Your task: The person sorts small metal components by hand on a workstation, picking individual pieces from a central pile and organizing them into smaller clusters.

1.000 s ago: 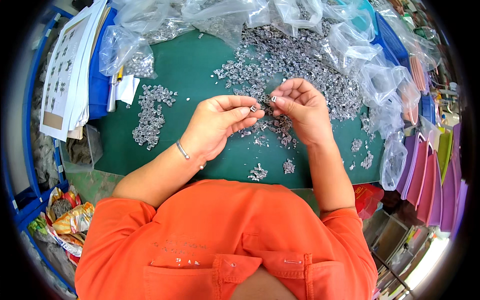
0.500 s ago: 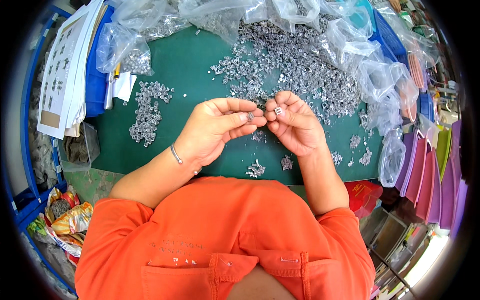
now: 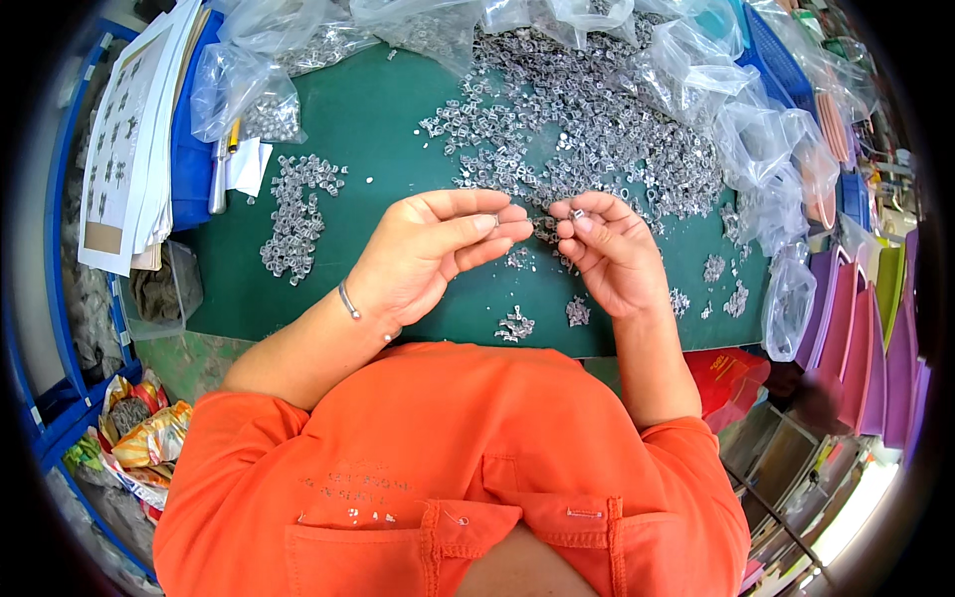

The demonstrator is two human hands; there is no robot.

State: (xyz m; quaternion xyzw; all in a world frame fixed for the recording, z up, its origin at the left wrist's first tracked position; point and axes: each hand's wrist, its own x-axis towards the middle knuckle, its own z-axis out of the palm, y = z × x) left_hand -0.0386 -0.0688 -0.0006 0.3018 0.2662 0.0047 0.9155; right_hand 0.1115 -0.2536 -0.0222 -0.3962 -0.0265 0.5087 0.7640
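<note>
Over the green table, my left hand [image 3: 428,239] is closed in a pinch of thumb and fingers. Barely showing at its thumb tip is a small grey metal-looking piece. A short gap to the right, my right hand [image 3: 619,254] pinches another small shiny grey piece [image 3: 577,213] between thumb and forefinger. Beyond both hands spreads a large heap of small grey pieces [image 3: 597,119], shaped like little open frames. To the left lies a smaller group of similar pieces [image 3: 291,224]. Close to my body sit little clusters of pieces [image 3: 515,324].
Clear plastic bags [image 3: 761,149] line the table's far and right edges. At the left stand a blue bin [image 3: 194,179], stacked papers [image 3: 124,139] and a clear tub [image 3: 164,289]. Purple and pink panels [image 3: 846,338] stand at the right, near a red bag [image 3: 726,383].
My right hand has moved right and slightly down with its piece, widening the gap between my hands. The piece in my left hand now shows less. My left hand has hardly moved.
</note>
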